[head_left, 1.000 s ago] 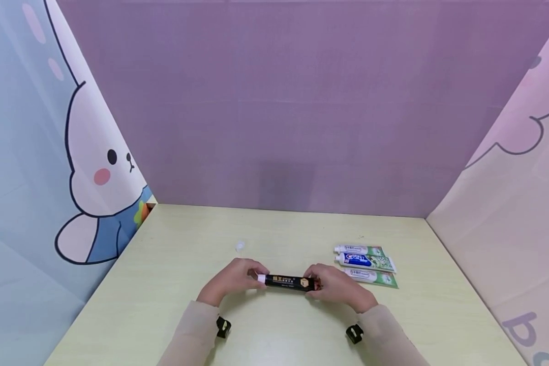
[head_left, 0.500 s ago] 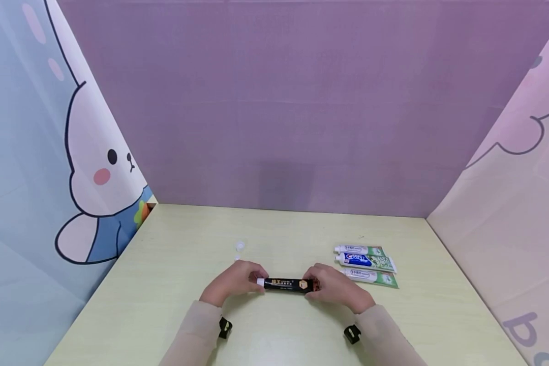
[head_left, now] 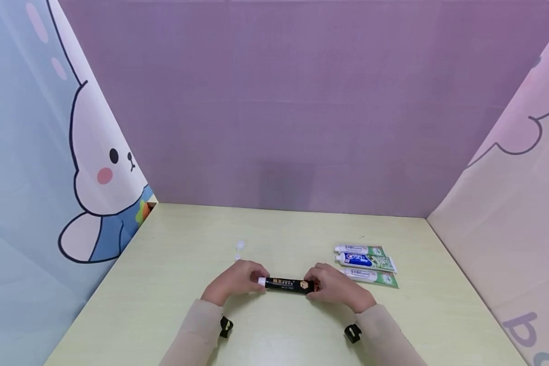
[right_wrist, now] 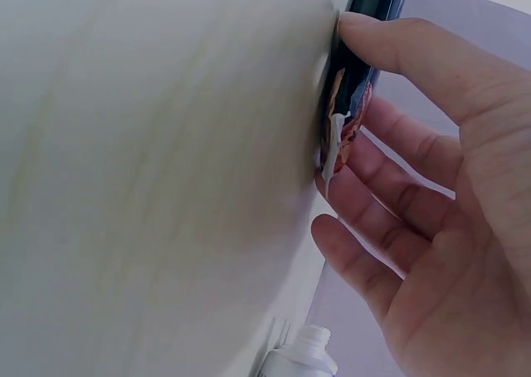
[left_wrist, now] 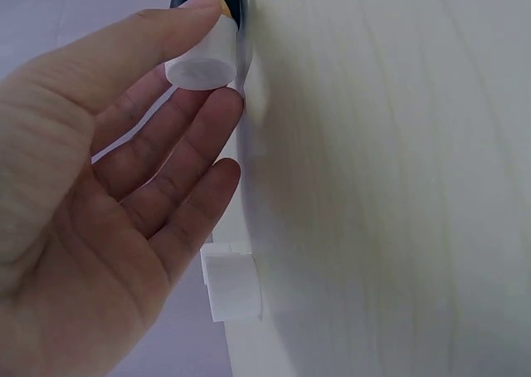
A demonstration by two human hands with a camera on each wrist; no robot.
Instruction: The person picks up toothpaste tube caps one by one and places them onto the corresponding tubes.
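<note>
A black toothpaste tube [head_left: 285, 284] with gold lettering lies crosswise on the table between the two hands. At its left end, my left hand [head_left: 235, 280] pinches the tube by its white cap [left_wrist: 203, 57], thumb on top near the shoulder. The other fingers of that hand are loosely bent beneath the cap. My right hand [head_left: 337, 286] grips the opposite end, where the crumpled reddish tail [right_wrist: 344, 124] shows between thumb and fingers. Part of the tail is hidden by that hand in the head view.
Several paler toothpaste tubes lie side by side at the right: a green-and-white one [head_left: 359, 249], a blue-and-white one [head_left: 366, 261] and another green-and-white one [head_left: 371, 277]. A bare threaded neck [right_wrist: 314, 337] shows on one. Small white caps [head_left: 240, 246] lie beyond the left hand.
My left hand has shifted very slightly to the right, and a second white cap shows beyond it. The black tube stays in nearly the same place, held at both ends.
</note>
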